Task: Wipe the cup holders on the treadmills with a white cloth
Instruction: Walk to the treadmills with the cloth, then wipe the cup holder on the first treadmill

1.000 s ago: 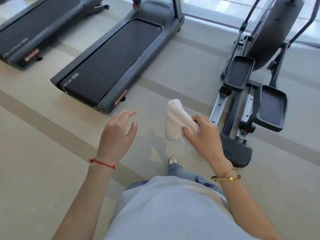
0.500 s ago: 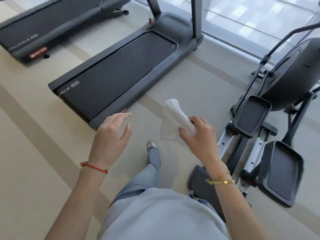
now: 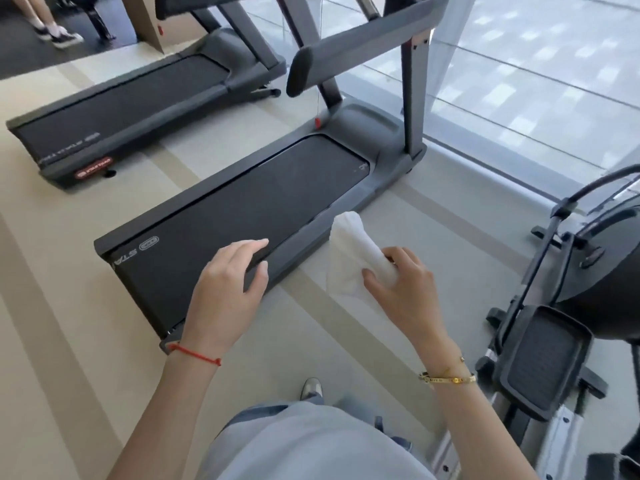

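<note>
Above the floor point(image 3: 86, 341), just right of the near treadmill point(image 3: 242, 209), the right hand point(image 3: 405, 289) grips a white cloth point(image 3: 349, 258), fingers curled round its bunched middle so both ends stick out. Beside it the left hand point(image 3: 225, 292) hovers with fingers relaxed and spread, holding nothing. A second treadmill point(image 3: 131, 109) lies further left; an elliptical point(image 3: 561, 323) stands at the right, by the window point(image 3: 536, 81). No cup holders can be made out.
</note>
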